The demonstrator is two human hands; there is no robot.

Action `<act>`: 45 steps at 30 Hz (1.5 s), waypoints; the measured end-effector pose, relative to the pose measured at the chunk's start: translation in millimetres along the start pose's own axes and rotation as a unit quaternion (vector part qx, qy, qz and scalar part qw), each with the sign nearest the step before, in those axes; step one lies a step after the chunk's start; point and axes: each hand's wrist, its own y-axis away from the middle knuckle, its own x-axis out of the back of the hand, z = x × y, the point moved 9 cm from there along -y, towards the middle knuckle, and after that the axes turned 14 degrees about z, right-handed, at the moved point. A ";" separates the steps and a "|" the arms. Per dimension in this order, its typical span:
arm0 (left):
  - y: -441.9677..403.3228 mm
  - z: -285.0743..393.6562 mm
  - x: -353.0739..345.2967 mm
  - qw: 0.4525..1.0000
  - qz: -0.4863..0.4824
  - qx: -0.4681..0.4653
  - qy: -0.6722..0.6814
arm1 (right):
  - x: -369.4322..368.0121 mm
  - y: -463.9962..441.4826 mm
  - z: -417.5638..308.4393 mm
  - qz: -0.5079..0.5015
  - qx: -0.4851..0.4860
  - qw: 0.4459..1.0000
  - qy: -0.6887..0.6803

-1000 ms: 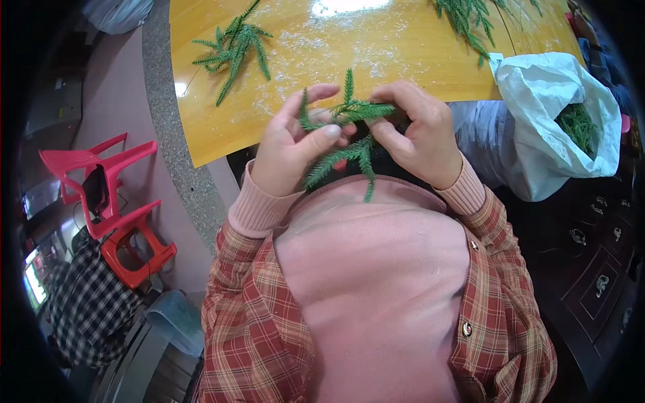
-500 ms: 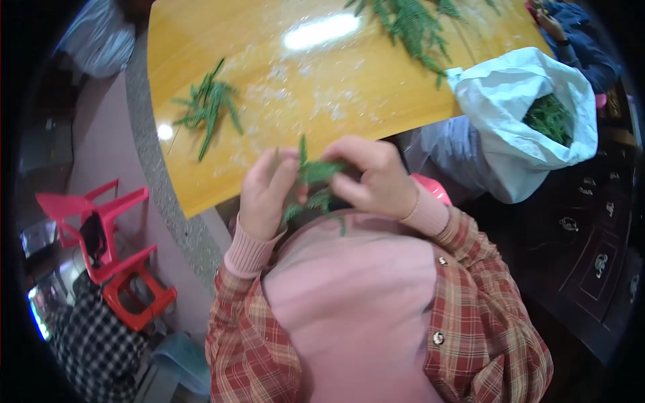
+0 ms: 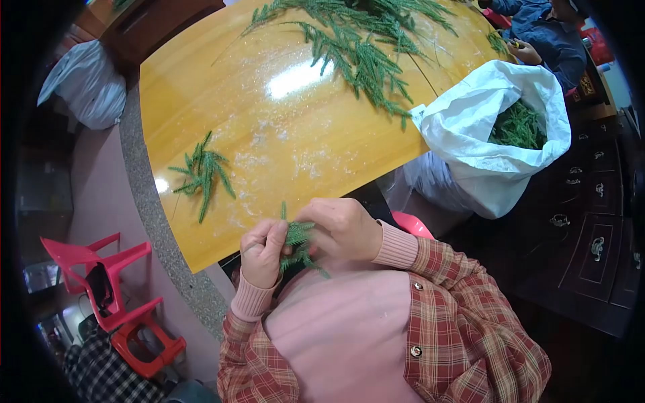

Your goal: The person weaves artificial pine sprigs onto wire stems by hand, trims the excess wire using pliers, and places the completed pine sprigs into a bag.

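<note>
A small green sprig (image 3: 298, 236) is held close to my chest, just off the table's near edge. My left hand (image 3: 262, 251) has its fingers wrapped round the sprig's left side. On the right, my right hand (image 3: 342, 228) is closed against the same sprig, its fingertips partly hidden and blurred. Another sprig (image 3: 203, 171) lies on the yellow table (image 3: 222, 94), beyond my left hand and to its left. Long green branches (image 3: 366, 64) are spread across the far part of the tabletop.
A white sack (image 3: 497, 164) with green cuttings (image 3: 519, 127) stands at the table's right edge. A person (image 3: 547, 33) in blue is at the far right. Pink chair (image 3: 107, 272) and red stool (image 3: 149, 346) are at the left; a grey-white bag (image 3: 87, 84) lies behind them.
The view has tilted up and shifted, showing more of the far table, its branches and the person. Both hands have drawn closer together around the sprig, and my left fingers have folded in.
</note>
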 end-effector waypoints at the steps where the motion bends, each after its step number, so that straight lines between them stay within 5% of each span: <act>1: -1.5 -1.7 0.1 1.000 -0.001 0.007 0.024 | 5.0 -4.2 3.0 0.021 -0.016 1.000 -0.007; 5: -5.7 34.5 27.1 0.972 0.138 -0.157 0.102 | 31.7 -33.3 23.2 0.105 -0.059 0.993 0.002; 9: 16.3 66.4 74.0 0.901 0.307 -0.298 0.072 | 28.1 -83.7 82.0 0.087 -0.220 0.964 -0.121; 14: 19.8 56.9 68.4 0.906 0.291 -0.299 0.073 | -13.9 -111.8 75.2 0.081 -0.239 0.911 -0.326; 19: 16.1 47.3 63.8 0.929 0.259 -0.255 0.074 | 61.9 -113.0 87.6 0.165 -0.107 0.980 0.028; 24: 13.0 42.2 54.2 0.941 0.227 -0.229 0.101 | 169.3 -104.5 114.0 0.345 0.021 0.822 0.452; 27: 14.5 42.4 43.9 0.950 0.203 -0.210 0.111 | 179.3 -104.4 161.7 0.171 -0.242 0.827 0.477; 30: 16.2 42.6 42.3 0.957 0.188 -0.195 0.108 | 175.4 -101.4 156.8 0.248 -0.163 0.873 0.386; 37: 7.8 40.6 24.8 0.977 0.133 -0.143 0.082 | 162.4 -66.4 115.1 0.348 -0.218 0.908 -0.086; 40: 0.3 41.1 10.3 0.984 0.089 -0.114 0.104 | 121.4 -35.4 82.9 0.291 -0.297 0.862 -0.289; 45: -19.4 55.3 6.5 0.973 0.106 -0.107 0.175 | 42.0 10.5 42.5 0.081 -0.340 0.842 -0.412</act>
